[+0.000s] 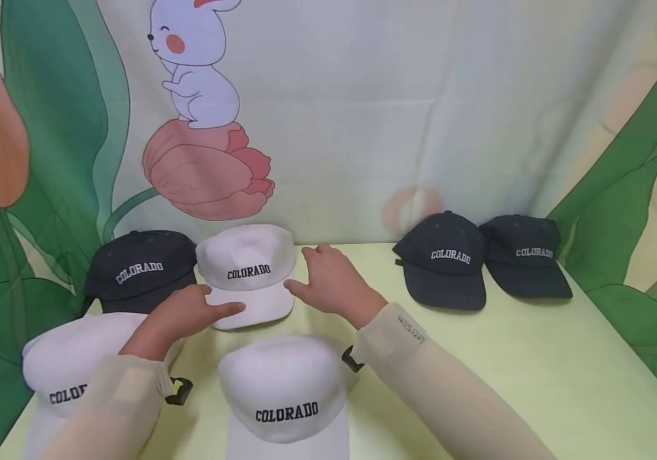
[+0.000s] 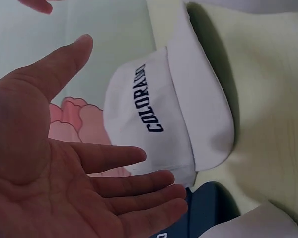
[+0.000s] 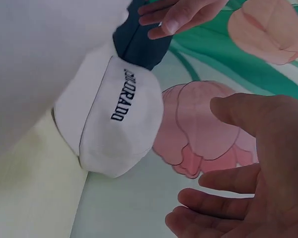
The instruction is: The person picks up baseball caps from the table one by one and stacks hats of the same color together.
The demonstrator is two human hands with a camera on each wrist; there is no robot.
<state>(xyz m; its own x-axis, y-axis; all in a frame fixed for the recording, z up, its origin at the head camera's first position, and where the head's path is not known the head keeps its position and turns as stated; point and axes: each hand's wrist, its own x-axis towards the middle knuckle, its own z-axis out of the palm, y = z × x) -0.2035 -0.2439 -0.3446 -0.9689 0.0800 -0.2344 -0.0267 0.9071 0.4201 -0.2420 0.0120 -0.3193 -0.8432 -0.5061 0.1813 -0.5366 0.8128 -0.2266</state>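
A white cap (image 1: 248, 255) with COLORADO in dark letters stands at the back of the table, against the backdrop, its brim facing me. My left hand (image 1: 187, 312) is at its left front, thumb stretched over the brim as seen from the head. In the left wrist view the fingers (image 2: 139, 183) are straight and hold nothing. On the cap's other side my right hand (image 1: 331, 281) is spread; in the right wrist view a gap separates its fingertips from the white cap (image 3: 121, 119). A navy cap (image 1: 138, 265) sits just left of the white one.
Two more white caps lie nearer me, one in the middle (image 1: 285, 390) and one partly behind my left forearm (image 1: 75, 358). At the back right, two navy caps (image 1: 445, 262) sit side by side. A printed cloth backdrop (image 1: 334, 128) rises behind the pale yellow table (image 1: 535, 364).
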